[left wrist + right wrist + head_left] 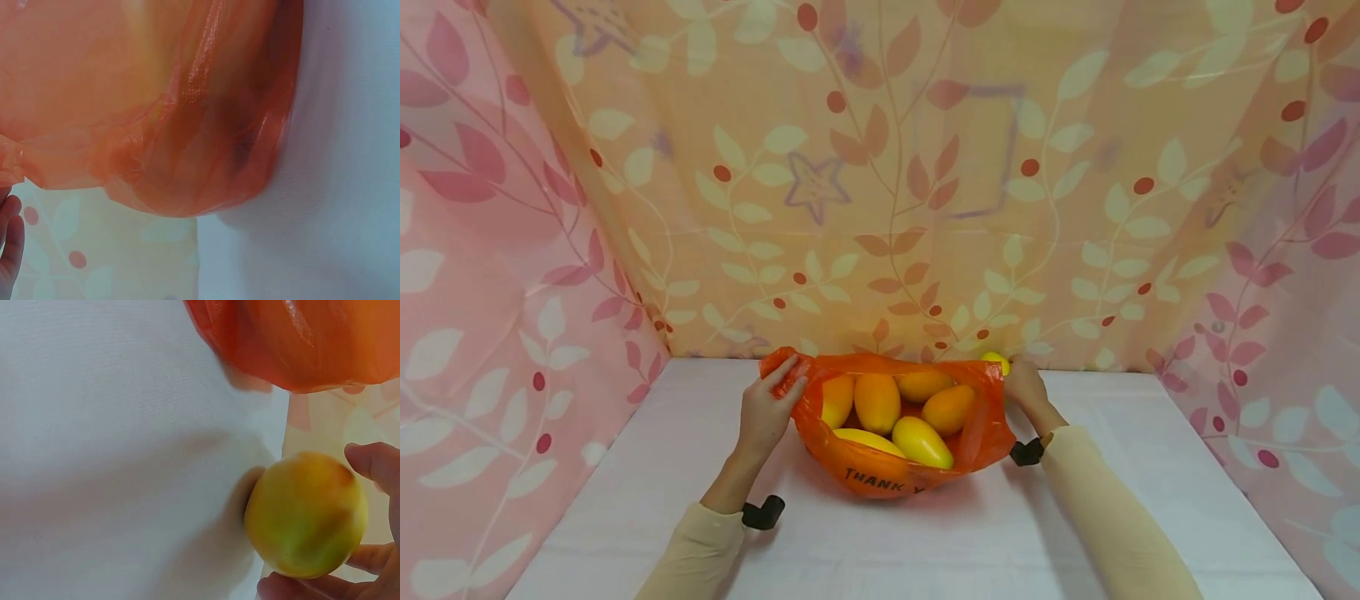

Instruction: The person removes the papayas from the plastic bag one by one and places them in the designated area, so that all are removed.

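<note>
The left grip (767, 412) was grasping the far-left rim of a translucent orange plastic bag (880, 492), with fingers and thumb about the film. The right grip (1026, 387) was grasping a single yellow mango (306, 515), its fingers curved round the fruit; this mango was outside the bag, just beyond its far-right corner, and showed a green tinge in the right wrist view.

The bag stood between the two grips, its mouth spread wide and its near rim lower than its far rim. Six mangoes (877, 404) were visible inside: orange ones toward the far side, yellow ones toward the near side. Black lettering (883, 482) reading "THANK Y" ran across the near face, the remainder hidden in the folds.

A black wrist mount (763, 512) was fitted at the left wrist and a second mount (1027, 452) at the right; both forearms were covered by cream sleeves (1112, 508). The bag rested on a white worktop (880, 558). A yellow floral sheet (1075, 275) hung along the far edge, with pink floral sheets (467, 292) at left and right.
</note>
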Motion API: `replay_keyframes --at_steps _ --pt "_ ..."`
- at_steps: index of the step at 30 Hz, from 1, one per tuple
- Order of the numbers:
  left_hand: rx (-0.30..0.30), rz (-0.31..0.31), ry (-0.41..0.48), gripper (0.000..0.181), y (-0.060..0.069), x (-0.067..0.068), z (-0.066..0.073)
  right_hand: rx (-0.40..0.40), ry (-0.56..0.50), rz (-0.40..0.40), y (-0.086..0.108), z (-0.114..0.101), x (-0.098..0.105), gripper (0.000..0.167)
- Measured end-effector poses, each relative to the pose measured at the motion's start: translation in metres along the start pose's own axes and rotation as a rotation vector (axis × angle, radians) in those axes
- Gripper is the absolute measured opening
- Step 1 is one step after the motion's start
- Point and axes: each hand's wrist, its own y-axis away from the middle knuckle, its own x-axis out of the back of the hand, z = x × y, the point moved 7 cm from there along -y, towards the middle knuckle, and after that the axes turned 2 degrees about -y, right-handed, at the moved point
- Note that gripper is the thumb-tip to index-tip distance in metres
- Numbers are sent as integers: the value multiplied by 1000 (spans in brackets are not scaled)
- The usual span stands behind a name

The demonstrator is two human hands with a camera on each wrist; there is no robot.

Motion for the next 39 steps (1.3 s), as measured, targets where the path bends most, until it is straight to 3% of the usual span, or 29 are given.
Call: replay_keyframes --at_steps 8,15,26,34,39 --pt "2 -2 4 43 1 -1 -1 -16 24 -12 1 0 3 63" --pt "2 2 4 43 2 -1 -2 27 -59 9 6 -12 21 66" --pt "4 -6 27 43 3 -1 -1 177 -186 104 25 -40 65 75" --pt "-6 -16 22 43 2 -1 1 353 -268 210 50 -83 108 65" --pt "12 -21 23 43 2 -1 0 431 -329 222 66 -110 126 60"
